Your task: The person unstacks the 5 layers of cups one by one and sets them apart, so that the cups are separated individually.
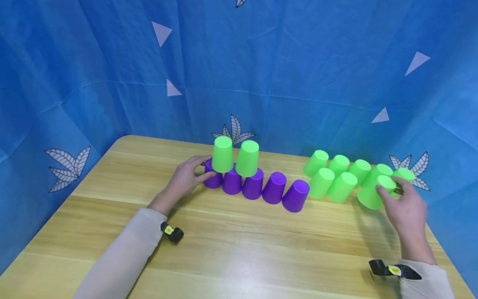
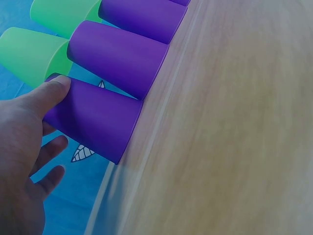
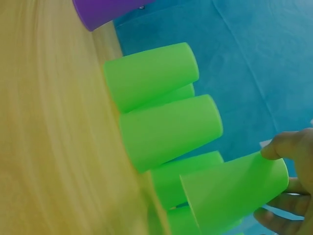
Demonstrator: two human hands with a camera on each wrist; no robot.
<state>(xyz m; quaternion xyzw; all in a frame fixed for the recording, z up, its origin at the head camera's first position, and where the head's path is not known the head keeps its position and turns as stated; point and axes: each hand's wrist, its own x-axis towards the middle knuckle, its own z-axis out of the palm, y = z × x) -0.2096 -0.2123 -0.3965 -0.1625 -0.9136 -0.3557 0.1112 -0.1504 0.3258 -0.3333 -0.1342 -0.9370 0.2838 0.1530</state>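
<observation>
1. The tilted green cup (image 1: 371,192) is the piece in hand: it sits at the right end of the loose green cups (image 1: 337,176) on the wooden table (image 1: 239,249), upside down, its base tipped up and to the right. In the right wrist view its near rim appears lifted off the wood.

2. Our right hand (image 1: 407,209) grips this cup near its closed base; the right wrist view shows a fingertip (image 3: 281,147) on the upper edge of the base and other fingers curled below it, so the cup lies between them, held by its narrow end.

3. To do this well, we judge that we should pinch lightly, lift straight up clear of the neighbouring green cups, which stand just beside it, and only then carry it across.

4. Our left hand (image 1: 186,178) steadies the far-left purple cup (image 1: 213,178): thumb (image 2: 51,90) on its closed base, fingers spread behind it, not clenched. We should keep that pressure gentle so the row does not slide.

5. That cup begins a row of five purple cups (image 1: 257,187), touching side by side, with two green cups (image 1: 235,155) perched on the left ones.

6. Behind stands a blue cloth backdrop (image 1: 298,62).
</observation>
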